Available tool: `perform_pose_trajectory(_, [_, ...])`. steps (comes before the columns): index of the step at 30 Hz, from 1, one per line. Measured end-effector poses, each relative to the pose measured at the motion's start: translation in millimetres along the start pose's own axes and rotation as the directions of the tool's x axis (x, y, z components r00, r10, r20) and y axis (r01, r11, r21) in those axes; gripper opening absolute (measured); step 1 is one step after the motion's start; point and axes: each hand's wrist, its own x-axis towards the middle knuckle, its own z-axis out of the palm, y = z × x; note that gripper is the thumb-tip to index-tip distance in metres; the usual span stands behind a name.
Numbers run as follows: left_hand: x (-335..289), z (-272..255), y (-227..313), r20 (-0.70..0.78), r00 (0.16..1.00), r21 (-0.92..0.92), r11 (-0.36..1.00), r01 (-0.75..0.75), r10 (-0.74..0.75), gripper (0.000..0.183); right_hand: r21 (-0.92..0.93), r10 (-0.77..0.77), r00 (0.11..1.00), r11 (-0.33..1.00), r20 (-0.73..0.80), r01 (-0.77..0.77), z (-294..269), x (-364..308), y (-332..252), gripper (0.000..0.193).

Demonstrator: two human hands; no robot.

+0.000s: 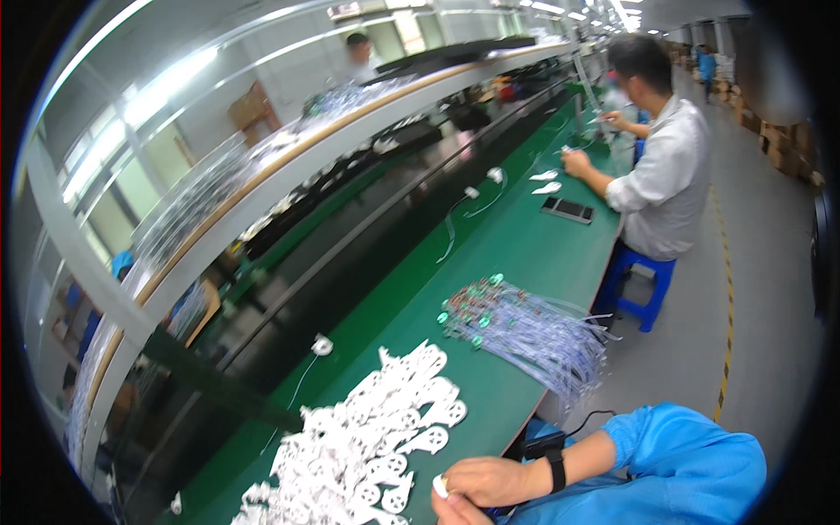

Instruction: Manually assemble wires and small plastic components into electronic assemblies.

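At the table's near edge my right hand [490, 479] and my left hand [458, 510] are together, fingers closed around a small white plastic part [440, 486]. Only its rounded end shows; the fingers cover the rest. My left hand is partly cut off by the lower edge of the picture. Just left of my hands lies a big heap of white plastic parts [367, 437], each with a round, spoked end and a narrow tail. Beyond them a bundle of clear bluish strips or cables [534, 337] with green and copper-coloured ends lies across the table edge.
The green table [490, 245] runs away to the far right. A person in a light shirt [669, 166] works there on a blue stool [640, 284], near a phone [569, 209]. A long shelf [289, 149] overhangs the left. White pieces with thin cords [323, 346] lie along the far side.
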Motion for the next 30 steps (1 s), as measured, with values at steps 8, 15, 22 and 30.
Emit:
perform_pose_trajectory(8, [6.2, 4.5, -19.6, -0.113, 0.962, 0.028, 0.969, -0.245, 0.247, 0.038, 0.086, 0.159, 0.987, 0.984, -0.025, -0.156, -4.7, 3.8, -4.1, 0.020])
perform_pose_trajectory(15, [10.6, -19.2, -3.3, 0.304, 0.912, -0.766, 0.498, 0.406, -0.275, 0.040, 0.115, 0.263, 0.934, 0.948, 0.243, -0.297, -36.0, 16.4, -27.8, 0.022])
perform_pose_trajectory(22, [7.9, -19.0, 0.3, 0.291, 0.913, -0.756, 0.516, 0.403, -0.285, 0.038, -0.084, 0.009, 0.984, 0.996, 0.176, 0.006, -32.9, 23.4, -31.0, 0.025])
perform_pose_trajectory(30, [0.5, -10.0, -14.8, 0.175, 0.952, -0.719, 0.628, 0.298, -0.252, 0.026, -0.135, -0.085, 0.976, 0.984, 0.200, 0.114, -10.4, 17.9, -13.6, 0.021])
